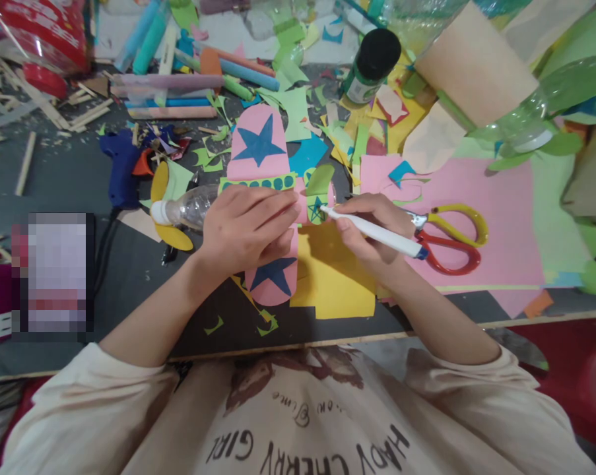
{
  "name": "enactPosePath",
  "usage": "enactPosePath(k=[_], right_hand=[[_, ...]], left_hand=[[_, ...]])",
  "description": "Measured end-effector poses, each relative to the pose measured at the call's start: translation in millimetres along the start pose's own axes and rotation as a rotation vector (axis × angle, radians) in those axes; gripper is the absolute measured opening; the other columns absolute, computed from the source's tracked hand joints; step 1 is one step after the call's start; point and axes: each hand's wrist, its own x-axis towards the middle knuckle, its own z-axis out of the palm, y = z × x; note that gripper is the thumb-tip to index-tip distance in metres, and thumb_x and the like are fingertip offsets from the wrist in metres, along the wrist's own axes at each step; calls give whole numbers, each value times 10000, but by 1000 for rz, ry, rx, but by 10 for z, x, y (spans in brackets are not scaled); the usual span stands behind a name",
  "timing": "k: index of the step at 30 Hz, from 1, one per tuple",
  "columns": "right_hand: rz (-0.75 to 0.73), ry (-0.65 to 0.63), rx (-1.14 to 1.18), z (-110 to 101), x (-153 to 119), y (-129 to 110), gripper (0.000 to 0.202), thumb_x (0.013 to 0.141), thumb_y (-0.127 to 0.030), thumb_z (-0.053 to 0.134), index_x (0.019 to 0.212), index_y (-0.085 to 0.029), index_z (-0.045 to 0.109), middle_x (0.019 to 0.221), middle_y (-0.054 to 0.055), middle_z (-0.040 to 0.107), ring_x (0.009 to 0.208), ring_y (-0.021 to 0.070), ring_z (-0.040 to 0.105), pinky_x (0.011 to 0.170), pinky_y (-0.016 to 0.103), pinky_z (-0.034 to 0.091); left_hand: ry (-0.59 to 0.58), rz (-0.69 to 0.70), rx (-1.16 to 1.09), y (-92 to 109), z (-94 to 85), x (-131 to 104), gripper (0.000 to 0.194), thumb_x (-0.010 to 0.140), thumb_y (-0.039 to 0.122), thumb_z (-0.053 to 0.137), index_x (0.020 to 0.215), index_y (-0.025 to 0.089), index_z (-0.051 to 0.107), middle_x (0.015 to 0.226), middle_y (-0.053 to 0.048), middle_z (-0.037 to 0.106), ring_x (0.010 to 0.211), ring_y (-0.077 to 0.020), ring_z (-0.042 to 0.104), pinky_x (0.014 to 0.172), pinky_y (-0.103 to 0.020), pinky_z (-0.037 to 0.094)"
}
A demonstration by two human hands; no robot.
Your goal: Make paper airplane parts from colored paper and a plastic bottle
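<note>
A plastic bottle [193,206] made up as a toy plane lies on its side, its white cap to the left between yellow paper propeller blades [161,181]. Pink paper wings [258,142] with dark blue stars stick out from it. My left hand [255,221] lies over the bottle's middle, fingers wrapped around it and pressing it down. In my right hand [374,227] is a white marker [377,232] with a blue end. Its tip meets a green paper piece [316,208] bearing an outlined blue star, at the tail end of the plane.
Scissors [456,241] with yellow and red handles lie on pink paper [510,231] at the right. A blue glue gun [121,168] and a phone-like device [60,274] are at the left. Behind lie paper scraps, several markers [173,82], a black-capped bottle [371,64] and wooden sticks.
</note>
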Motion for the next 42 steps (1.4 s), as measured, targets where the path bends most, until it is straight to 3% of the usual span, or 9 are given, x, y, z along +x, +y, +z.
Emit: enactPosePath(k=[10,16,22,27,32,42], right_hand=[[-55,6,18,12,30,4,56,821,-169,633,826,-222,651,708,11,695,600,147,645,522,284,517],[-49,24,-1,14,19,18,50,835,-189,622,849,-227,651,730,20,700,621,161,652,527,303,527],[-66,-18,-6,2,19,16,66,833,-165,625,833,-223,655,700,17,692,609,152,656,524,282,523],[-81,55,-41,7,24,25,40,836,-195,630,830,-220,661,721,12,702,604,148,650,518,278,515],[-81,4,-18,-2,21,30,38,837,-182,623,824,-201,653,714,4,699,617,134,656,538,261,521],[-97,53,-33,2,26,27,42,826,-175,633,818,-206,658,712,7,699,600,129,657,516,247,503]], left_hand=[[111,103,39,-6,-11,24,289,829,248,555,1092,338,636,1025,15,758,873,-208,701,707,-361,549],[43,40,8,-14,2,-2,277,840,253,546,1079,351,645,1037,19,753,905,-214,699,734,-379,547],[92,96,2,2,-27,29,274,846,238,548,1097,304,637,1030,-9,758,896,-218,702,713,-365,535],[123,122,19,14,-41,50,283,857,218,541,1114,287,636,1039,-7,753,897,-202,689,711,-345,516],[120,116,-7,7,-31,41,310,860,219,544,1145,295,639,1057,-10,746,920,-206,677,725,-353,514],[131,121,40,16,-31,60,230,844,231,558,1053,285,638,1014,3,758,861,-200,700,673,-346,521]])
